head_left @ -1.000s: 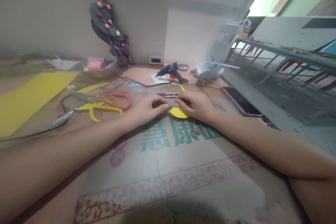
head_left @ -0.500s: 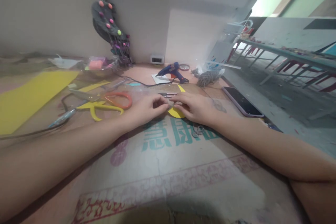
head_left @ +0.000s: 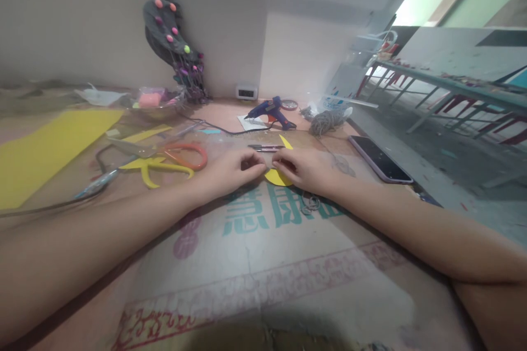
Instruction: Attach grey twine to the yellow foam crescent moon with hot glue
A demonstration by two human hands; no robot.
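Note:
My left hand (head_left: 236, 169) is closed, with thumb and forefinger pinched at the left edge of a yellow paper piece (head_left: 278, 177). Just across from it, my right hand (head_left: 307, 167) is also pinched and covers the middle of the yellow paper. A pointed yellow tip (head_left: 285, 141) shows beyond its knuckles. What the fingertips of either hand hold is too small and blurred to name. A loose strand of grey yarn (head_left: 310, 204) lies by my right wrist. Behind the fingers is a slim dark craft tool (head_left: 267, 148), perhaps a knife.
Orange-handled scissors (head_left: 185, 156) and a yellow-handled tool (head_left: 148, 167) lie left, near a yellow sheet (head_left: 61, 148). Behind stand a blue glue gun (head_left: 269, 111) with its cord and a grey yarn bundle (head_left: 327, 120). A phone (head_left: 381, 159) lies at the right table edge.
My right fingers have curled in and drawn slightly back, so a narrow gap shows between the two hands' fingertips. The dark tool behind them is more exposed. My left hand has hardly moved.

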